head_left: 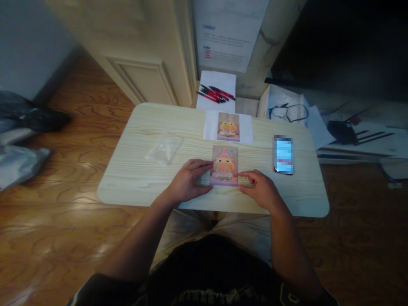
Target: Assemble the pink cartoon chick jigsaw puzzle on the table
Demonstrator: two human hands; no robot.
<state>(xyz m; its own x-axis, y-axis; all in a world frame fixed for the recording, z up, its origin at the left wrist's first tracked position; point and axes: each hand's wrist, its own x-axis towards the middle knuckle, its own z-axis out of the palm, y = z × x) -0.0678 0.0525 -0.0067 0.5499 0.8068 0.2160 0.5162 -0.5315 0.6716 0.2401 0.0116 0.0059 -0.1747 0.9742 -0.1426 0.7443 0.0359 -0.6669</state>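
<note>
A picture card (225, 165) with a yellow cartoon creature lies near the front of a small light-wood table (134, 170). My left hand (188, 180) grips its left edge with curled fingers. My right hand (259, 187) pinches its lower right corner. A second card (228, 126) with the same picture rests on a white sheet (246, 128) just behind it. A clear plastic sleeve (164, 148) lies to the left of my left hand.
A phone (283, 154) with a lit screen lies at the table's right. Behind the table, several red and black pens (215, 93) lie on white paper, beside glasses (288, 112) and loose papers. Wooden floor surrounds the table; bags (19, 140) sit far left.
</note>
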